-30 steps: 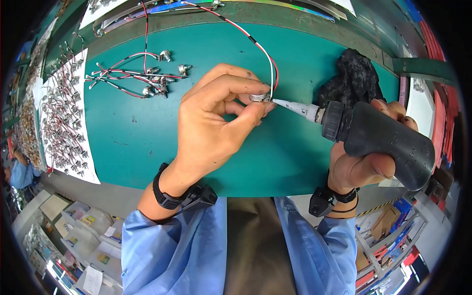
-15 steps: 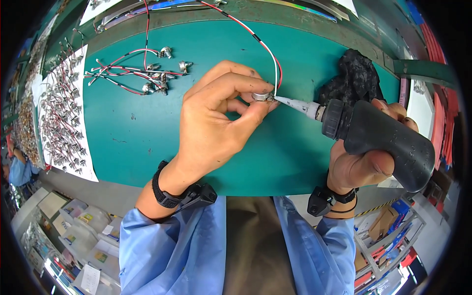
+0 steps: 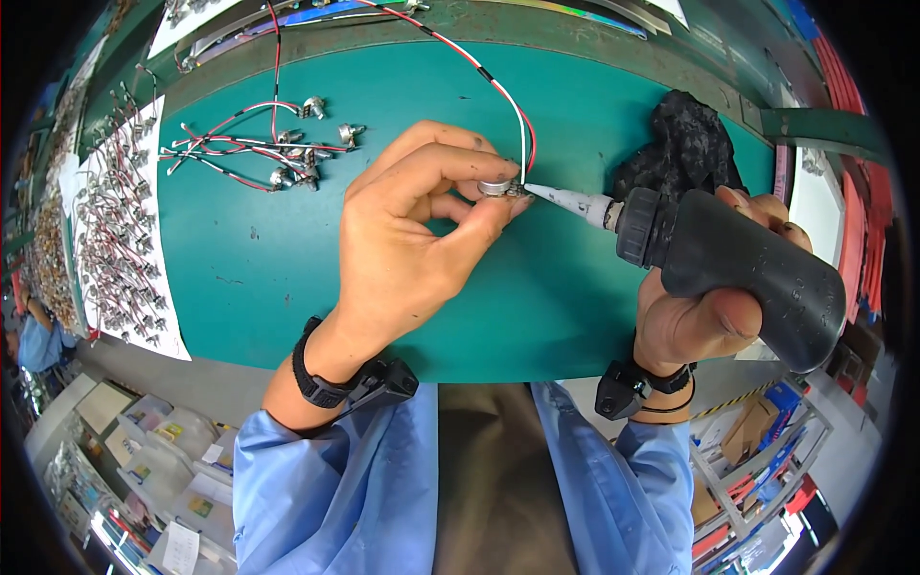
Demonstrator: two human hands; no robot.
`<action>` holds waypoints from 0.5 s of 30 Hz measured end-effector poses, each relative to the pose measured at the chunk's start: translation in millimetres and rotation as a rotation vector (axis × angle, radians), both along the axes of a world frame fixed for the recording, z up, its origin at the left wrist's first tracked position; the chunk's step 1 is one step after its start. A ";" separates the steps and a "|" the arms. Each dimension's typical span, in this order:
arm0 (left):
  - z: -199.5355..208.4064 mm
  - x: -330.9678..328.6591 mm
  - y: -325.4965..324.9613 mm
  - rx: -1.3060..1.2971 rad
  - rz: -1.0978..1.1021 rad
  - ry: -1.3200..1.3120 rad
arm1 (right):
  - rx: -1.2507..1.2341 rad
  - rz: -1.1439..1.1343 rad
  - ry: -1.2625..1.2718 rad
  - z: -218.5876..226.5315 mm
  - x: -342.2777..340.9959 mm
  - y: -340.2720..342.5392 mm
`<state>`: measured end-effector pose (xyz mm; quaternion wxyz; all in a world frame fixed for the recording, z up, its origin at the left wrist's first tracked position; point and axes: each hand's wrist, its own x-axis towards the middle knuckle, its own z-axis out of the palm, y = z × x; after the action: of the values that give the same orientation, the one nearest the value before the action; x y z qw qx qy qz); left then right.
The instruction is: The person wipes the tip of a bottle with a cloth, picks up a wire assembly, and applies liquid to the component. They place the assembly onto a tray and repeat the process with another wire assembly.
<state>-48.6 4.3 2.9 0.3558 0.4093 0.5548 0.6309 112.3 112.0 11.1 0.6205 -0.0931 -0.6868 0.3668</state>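
Between the thumb and fingers of my left hand (image 3: 402,240) is a small round silver potentiometer (image 3: 494,188). Red and white wires (image 3: 517,105) rise from its terminals and curve away to the far left. My right hand (image 3: 692,321) is wrapped round a black squeeze bottle (image 3: 752,268), tilted so that its pale, stained nozzle (image 3: 572,202) points left. The nozzle's tip is at the terminals where the wires join; whether it touches cannot be made out. Some of the right fingers are hidden behind the bottle.
Several wired potentiometers (image 3: 299,158) lie loose on the green mat (image 3: 278,287). At the left, a white sheet (image 3: 172,326) carries many more in rows. A crumpled black cloth (image 3: 680,144) sits behind the bottle. A metal rail (image 3: 537,29) borders the far edge.
Both hands, the potentiometer and the bottle appear slightly further left, as do the mat's contents. The nozzle tip stays at the terminals, and both grips look the same.
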 end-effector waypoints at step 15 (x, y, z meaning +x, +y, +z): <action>-2.7 0.1 -1.1 -0.018 -0.052 -0.301 | 0.041 0.073 -0.086 1.0 9.5 6.0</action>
<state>-48.6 3.2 0.3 0.4549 0.3213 0.4902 0.6705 121.8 118.1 12.1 0.5785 -0.0708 -0.7231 0.3707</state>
